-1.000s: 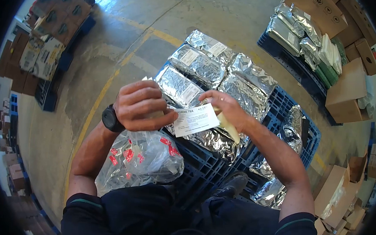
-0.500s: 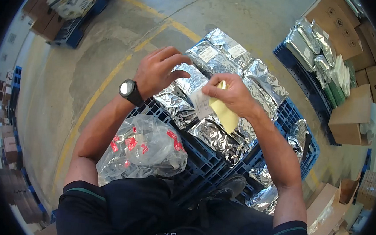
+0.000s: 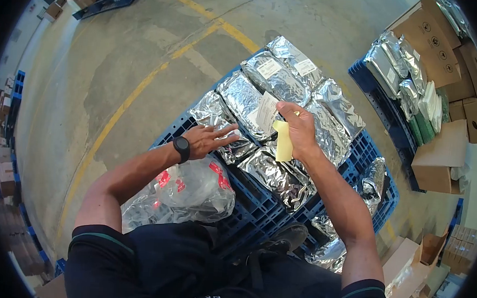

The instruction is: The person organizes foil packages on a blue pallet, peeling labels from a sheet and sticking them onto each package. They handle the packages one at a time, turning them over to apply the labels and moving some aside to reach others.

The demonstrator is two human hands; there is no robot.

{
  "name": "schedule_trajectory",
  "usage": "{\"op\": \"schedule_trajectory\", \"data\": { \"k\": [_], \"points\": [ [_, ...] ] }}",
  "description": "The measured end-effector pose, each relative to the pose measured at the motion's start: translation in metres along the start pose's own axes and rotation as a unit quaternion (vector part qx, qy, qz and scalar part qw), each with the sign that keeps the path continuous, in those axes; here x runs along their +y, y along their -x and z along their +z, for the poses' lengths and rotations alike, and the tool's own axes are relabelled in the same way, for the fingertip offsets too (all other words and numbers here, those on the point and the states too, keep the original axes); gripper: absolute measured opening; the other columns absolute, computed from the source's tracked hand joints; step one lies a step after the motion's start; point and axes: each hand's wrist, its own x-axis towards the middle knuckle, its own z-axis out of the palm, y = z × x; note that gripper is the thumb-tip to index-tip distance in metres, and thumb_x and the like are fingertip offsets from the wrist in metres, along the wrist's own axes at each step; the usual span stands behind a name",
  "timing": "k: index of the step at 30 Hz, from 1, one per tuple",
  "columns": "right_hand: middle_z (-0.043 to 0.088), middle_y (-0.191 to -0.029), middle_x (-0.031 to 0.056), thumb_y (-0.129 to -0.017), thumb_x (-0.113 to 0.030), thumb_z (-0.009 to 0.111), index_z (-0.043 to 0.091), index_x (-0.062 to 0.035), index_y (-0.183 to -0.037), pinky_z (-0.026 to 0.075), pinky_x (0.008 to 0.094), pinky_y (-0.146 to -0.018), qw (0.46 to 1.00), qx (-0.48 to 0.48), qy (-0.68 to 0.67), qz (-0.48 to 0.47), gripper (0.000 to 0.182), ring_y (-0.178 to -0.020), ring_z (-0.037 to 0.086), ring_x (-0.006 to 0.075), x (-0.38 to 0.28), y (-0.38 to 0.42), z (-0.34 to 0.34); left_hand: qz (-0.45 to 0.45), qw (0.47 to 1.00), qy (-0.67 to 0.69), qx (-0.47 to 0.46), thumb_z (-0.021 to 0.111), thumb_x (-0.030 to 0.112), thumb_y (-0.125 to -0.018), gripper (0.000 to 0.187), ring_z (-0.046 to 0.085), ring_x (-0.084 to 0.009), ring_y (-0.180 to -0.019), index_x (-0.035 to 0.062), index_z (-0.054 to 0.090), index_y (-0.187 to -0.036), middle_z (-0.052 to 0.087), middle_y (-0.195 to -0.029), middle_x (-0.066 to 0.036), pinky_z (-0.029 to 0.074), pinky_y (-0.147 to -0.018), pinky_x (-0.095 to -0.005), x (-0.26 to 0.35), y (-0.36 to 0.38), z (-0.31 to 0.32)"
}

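Note:
My right hand (image 3: 300, 132) is closed on a white printed label (image 3: 266, 111) and a folded strip of yellow paper (image 3: 283, 143). The label sticks out to the left over a silver foil package (image 3: 236, 94), and the yellow paper hangs below the fingers. My left hand (image 3: 207, 141), with a black watch (image 3: 181, 149) at the wrist, has its fingers stretched out over the nearer foil packages and holds nothing. Two packages at the far side carry white labels (image 3: 269, 68). The foil packages lie side by side on a blue plastic pallet (image 3: 257, 196).
Clear plastic bag with red markings (image 3: 189, 192) lies at the near left of the pallet. On the right, another pallet (image 3: 363, 80) bears foil packages and cardboard boxes (image 3: 440, 156). More foil packages (image 3: 373, 182) lie at the near right. A shoe (image 3: 287, 238) shows below.
My left hand has moved down and toward me, its fingers spreading out flat. The right hand has shifted slightly right and lower, still gripping the label and yellow paper.

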Motion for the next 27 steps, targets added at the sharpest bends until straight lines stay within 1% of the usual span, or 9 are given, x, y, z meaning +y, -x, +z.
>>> {"op": "schedule_trajectory", "data": {
  "k": [4, 7, 10, 11, 13, 15, 21, 24, 27],
  "points": [
    [0.068, -0.082, 0.0038, -0.09, -0.022, 0.073, 0.07, -0.0014, -0.099, 0.05, 0.0258, -0.051, 1.0, 0.01, 0.011, 0.018, 0.022, -0.06, 0.061, 0.0093, 0.001, 0.006, 0.004, -0.147, 0.985, 0.035, -0.079, 0.056, -0.009, -0.071, 0.094, 0.054, -0.0356, -0.105, 0.0216, 0.025, -0.154, 0.017, -0.163, -0.006, 0.052, -0.092, -0.0397, 0.024, -0.003, 0.01],
    [0.068, -0.083, 0.005, -0.09, -0.021, 0.073, 0.071, -0.0005, -0.101, 0.051, 0.026, -0.052, 0.999, 0.016, 0.023, 0.032, 0.023, -0.061, 0.062, 0.0096, 0.006, 0.006, 0.008, -0.039, 0.984, 0.058, -0.161, 0.054, -0.01, -0.07, 0.089, 0.054, -0.0344, -0.106, 0.0181, 0.034, -0.152, 0.013, -0.164, -0.006, 0.052, -0.092, -0.039, 0.012, -0.008, -0.019],
    [0.069, -0.083, 0.0055, -0.089, -0.019, 0.073, 0.071, 0.0011, -0.101, 0.05, 0.0264, -0.052, 0.998, 0.045, 0.037, 0.025, 0.023, -0.062, 0.062, 0.0099, 0.023, 0.008, 0.008, -0.031, 0.973, 0.228, 0.008, 0.058, -0.002, -0.084, 0.061, 0.06, -0.0313, -0.1, 0.012, 0.048, -0.142, 0.044, -0.148, -0.01, 0.052, -0.09, -0.036, 0.008, -0.001, 0.027],
    [0.069, -0.083, 0.0055, -0.089, -0.019, 0.074, 0.071, 0.0016, -0.101, 0.05, 0.0265, -0.053, 0.996, 0.063, 0.053, 0.03, 0.023, -0.062, 0.061, 0.01, 0.032, 0.01, 0.008, -0.022, 0.926, 0.344, 0.156, 0.06, 0.004, -0.09, 0.051, 0.062, -0.029, -0.095, 0.0119, 0.051, -0.139, 0.056, -0.139, -0.01, 0.052, -0.089, -0.0343, 0.013, 0.004, 0.047],
    [0.069, -0.083, 0.0057, -0.088, -0.018, 0.074, 0.071, 0.0023, -0.1, 0.05, 0.0273, -0.054, 0.991, 0.089, 0.091, 0.034, 0.023, -0.062, 0.061, 0.0105, 0.052, 0.016, 0.01, -0.145, 0.869, 0.444, 0.163, 0.062, 0.029, -0.097, 0.041, 0.062, -0.0181, -0.083, 0.0103, 0.057, -0.133, 0.07, -0.113, -0.005, 0.051, -0.076, -0.0283, 0.044, 0.004, 0.022],
    [0.069, -0.083, 0.0063, -0.088, -0.017, 0.074, 0.071, 0.0022, -0.099, 0.051, 0.0275, -0.056, 0.991, 0.104, 0.057, 0.065, 0.023, -0.063, 0.062, 0.0109, 0.073, 0.021, 0.015, -0.309, 0.671, 0.662, 0.129, 0.062, 0.038, -0.096, 0.04, 0.063, -0.0174, -0.099, 0.0049, 0.066, -0.119, 0.069, -0.109, -0.008, 0.046, -0.093, -0.0315, 0.054, 0.002, 0.008],
    [0.071, -0.083, 0.0073, -0.09, -0.013, 0.071, 0.07, 0.0026, -0.102, 0.051, 0.0263, -0.053, 0.988, 0.083, -0.017, 0.13, 0.02, -0.062, 0.064, 0.0116, 0.103, 0.021, 0.037, -0.413, 0.675, 0.601, 0.114, 0.062, 0.039, -0.095, 0.042, 0.058, -0.0133, -0.089, 0.0014, 0.068, -0.112, 0.069, -0.097, -0.004, 0.045, -0.085, -0.0294, 0.049, -0.005, 0.005],
    [0.07, -0.078, 0.0067, -0.087, -0.016, 0.074, 0.072, 0.0018, -0.098, 0.05, 0.0266, -0.052, 0.984, 0.09, 0.113, 0.103, 0.021, -0.061, 0.063, 0.0116, 0.116, 0.015, 0.036, -0.427, 0.671, 0.597, 0.108, 0.058, 0.042, -0.096, 0.044, 0.047, -0.0074, -0.064, 0.004, 0.068, -0.115, 0.062, -0.084, 0.0, 0.042, -0.055, -0.0253, 0.038, 0.001, 0.02],
    [0.072, -0.073, 0.0118, -0.082, -0.026, 0.075, 0.076, -0.0026, -0.087, 0.052, 0.0337, -0.061, 0.952, 0.08, 0.296, 0.02, 0.024, -0.064, 0.068, 0.0197, 0.129, 0.009, 0.025, -0.434, 0.754, 0.479, 0.118, 0.056, 0.039, -0.097, 0.042, 0.055, -0.0136, -0.064, 0.0021, 0.071, -0.108, 0.066, -0.08, -0.004, 0.047, -0.063, -0.0314, 0.029, 0.001, 0.039]
  ]
}}
